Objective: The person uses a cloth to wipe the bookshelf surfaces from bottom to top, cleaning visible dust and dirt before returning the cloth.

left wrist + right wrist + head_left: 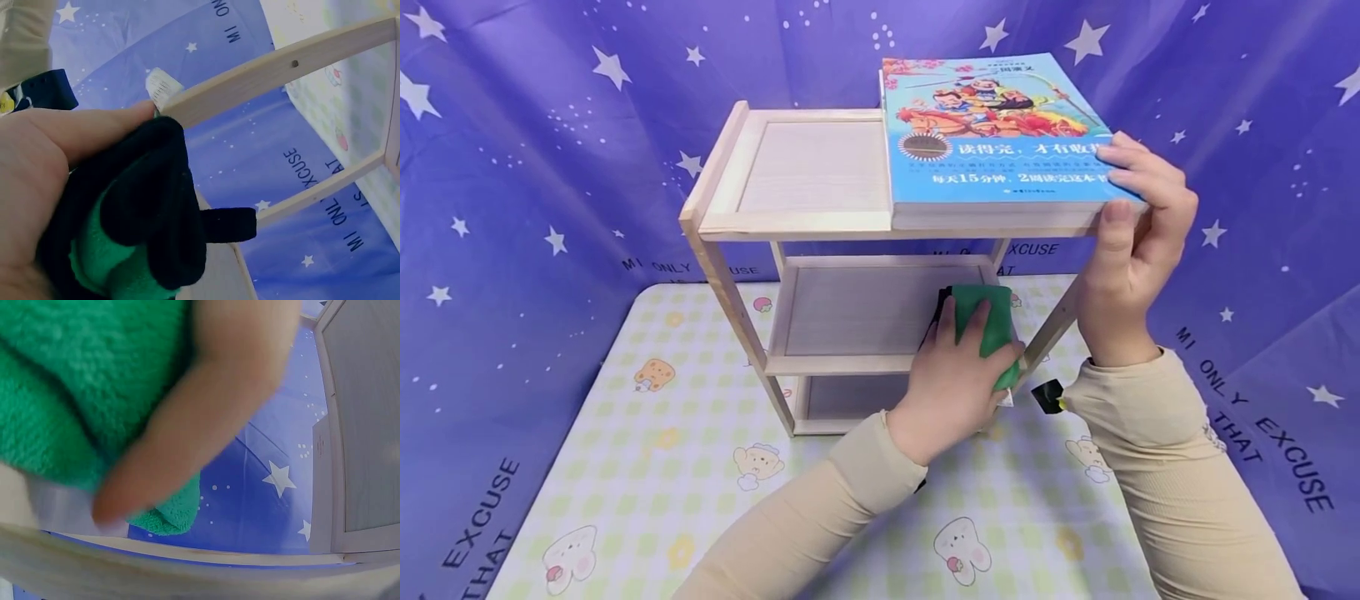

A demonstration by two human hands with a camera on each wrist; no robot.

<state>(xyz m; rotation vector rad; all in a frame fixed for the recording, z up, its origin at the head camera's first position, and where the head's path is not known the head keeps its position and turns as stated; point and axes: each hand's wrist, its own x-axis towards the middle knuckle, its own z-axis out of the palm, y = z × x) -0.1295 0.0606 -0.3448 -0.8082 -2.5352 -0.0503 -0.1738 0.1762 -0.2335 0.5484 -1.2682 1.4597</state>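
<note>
On the top board of the small wooden shelf rack (812, 223) lies a thick blue picture-cover book (1000, 158). My right hand (1138, 229) holds the book's near right corner, fingers bent over the cover and thumb against the front edge. Lower down, my left hand (955, 379) grips a folded green towel (994, 321) at the right end of the middle shelf. Dark cloth, green folds and a black strap (228, 225) show in the left wrist view. A blurred finger (206, 419) lies across the towel in the right wrist view.
The rack stands on a table covered with a checked cartoon cloth (677, 492). Its right front leg (1051, 327) rises close beside the towel. Purple star-printed curtains (550, 142) hang behind and at both sides. A small black device (1048, 396) sits at my right wrist.
</note>
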